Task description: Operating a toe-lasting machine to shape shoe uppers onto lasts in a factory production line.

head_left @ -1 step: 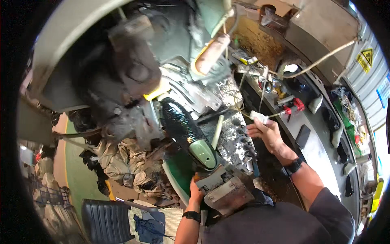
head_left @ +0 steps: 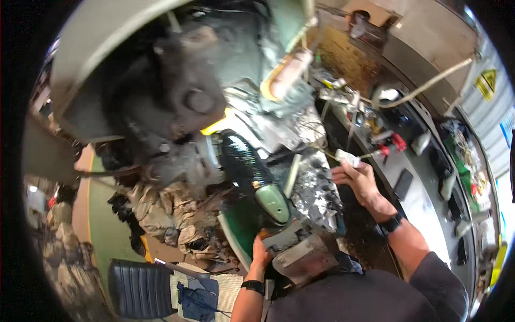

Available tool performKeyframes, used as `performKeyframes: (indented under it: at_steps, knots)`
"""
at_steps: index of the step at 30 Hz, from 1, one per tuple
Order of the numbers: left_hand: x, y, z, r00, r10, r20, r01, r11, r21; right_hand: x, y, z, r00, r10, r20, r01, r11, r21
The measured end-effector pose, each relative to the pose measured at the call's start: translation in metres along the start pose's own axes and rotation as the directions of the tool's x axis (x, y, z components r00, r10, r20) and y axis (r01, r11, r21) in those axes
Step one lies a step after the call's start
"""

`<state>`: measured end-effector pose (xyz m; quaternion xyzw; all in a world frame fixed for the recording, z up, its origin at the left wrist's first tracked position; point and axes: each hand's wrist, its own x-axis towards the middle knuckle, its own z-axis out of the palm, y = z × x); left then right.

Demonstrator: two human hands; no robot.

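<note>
A glossy black shoe upper [head_left: 239,161] is stretched on a pale green shoe last [head_left: 272,203], held in a soot-dark machine. Beside it stands a pale stick-like piece [head_left: 293,176]. My right hand [head_left: 360,182] is right of the shoe, thumb and fingers closed on a small white piece [head_left: 347,158] with a thin cord beside it. My left hand [head_left: 259,250] is just below the last, against the side of a worn metal bracket [head_left: 306,256]. Its fingers are mostly hidden behind that bracket, so their grip does not show.
A dark machine head [head_left: 188,91] overhangs the shoe at upper left. On the right bench lie a red tool [head_left: 394,145] and a black phone [head_left: 403,184], with several shoes beyond. Crumpled beige cloth [head_left: 171,214] and a black chair [head_left: 140,288] are at lower left.
The whole view has shifted slightly, with the machine and shoe a little farther right. Both hands keep about the same pose; the right one still has the white piece.
</note>
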<state>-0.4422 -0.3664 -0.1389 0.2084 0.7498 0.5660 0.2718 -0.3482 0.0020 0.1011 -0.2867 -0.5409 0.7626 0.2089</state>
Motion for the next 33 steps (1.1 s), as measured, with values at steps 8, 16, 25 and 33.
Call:
performKeyframes:
  at_steps: [8,16,25,33]
  knots:
    - [-0.068,0.128,-0.017,0.998,0.046,0.037,-0.057,0.926,0.374,-0.044,0.006,0.009,0.986,-0.168,0.005,0.167,0.973,-0.16]
    - [-0.131,0.253,-0.121,0.762,0.037,-0.646,-0.5,0.668,-0.552,-0.156,-0.007,0.042,0.75,-0.456,0.479,0.61,0.756,-0.236]
    - [-0.081,0.375,0.044,1.0,0.03,-0.009,-0.025,0.596,-0.803,-0.245,-0.005,0.012,0.476,-0.759,0.445,0.862,0.302,-0.408]
    - [-0.001,0.277,0.252,0.676,-0.065,0.734,0.505,0.766,-0.398,-0.359,0.047,-0.214,0.762,-0.098,-0.64,0.359,0.887,0.291]
